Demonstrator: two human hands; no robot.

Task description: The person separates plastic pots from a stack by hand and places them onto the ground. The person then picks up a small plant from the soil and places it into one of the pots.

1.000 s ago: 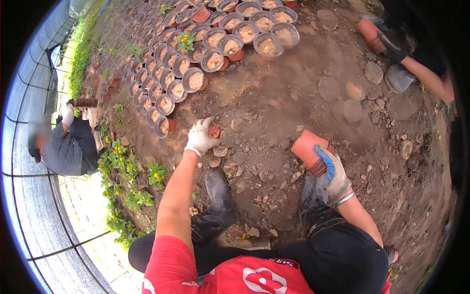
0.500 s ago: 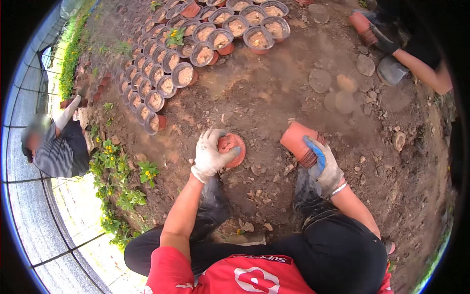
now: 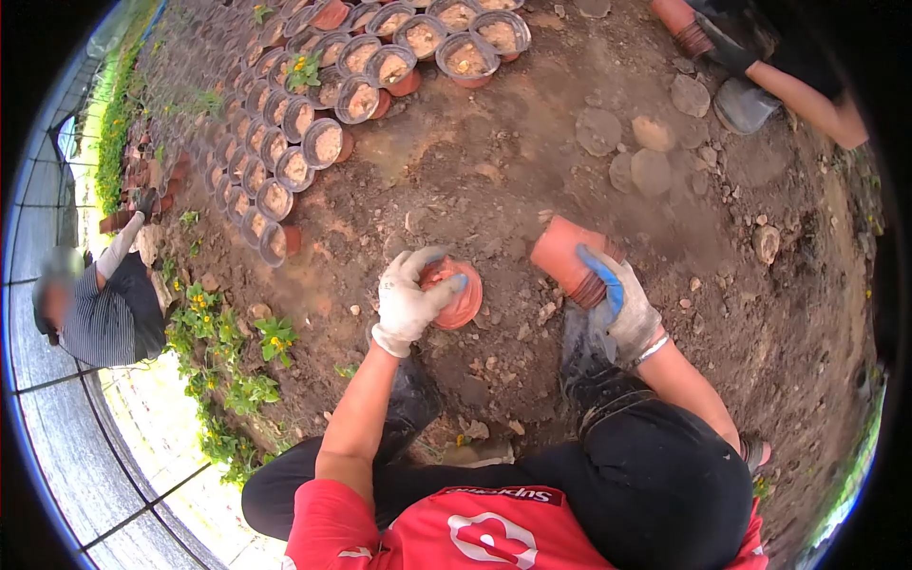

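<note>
My left hand [image 3: 410, 302], in a white work glove, closes round a reddish-orange plastic flower pot [image 3: 463, 306] low over the soil between my knees. Its thumb lies across the pot, and part of the pot is hidden behind the glove. In my right hand [image 3: 622, 309], gloved in white and blue, is a stack of nested flower pots [image 3: 568, 258] of the same colour. That stack lies tilted on its side, its layered rims towards my palm. A gap of bare soil separates the two hands.
Rows of filled pots [image 3: 328, 143] stand ahead and to the left. A co-worker's dark-gloved hand [image 3: 727, 47] holds another pot stack [image 3: 680, 24] at upper right. Another person [image 3: 109, 294] crouches at far left, beside yellow-flowered plants [image 3: 214, 337]. Stones and clods dot the soil.
My view has shifted, so the pot rows and the co-worker's stack appear further left and higher. Both hands keep their holds, and the right-hand stack sits slightly nearer the left hand.
</note>
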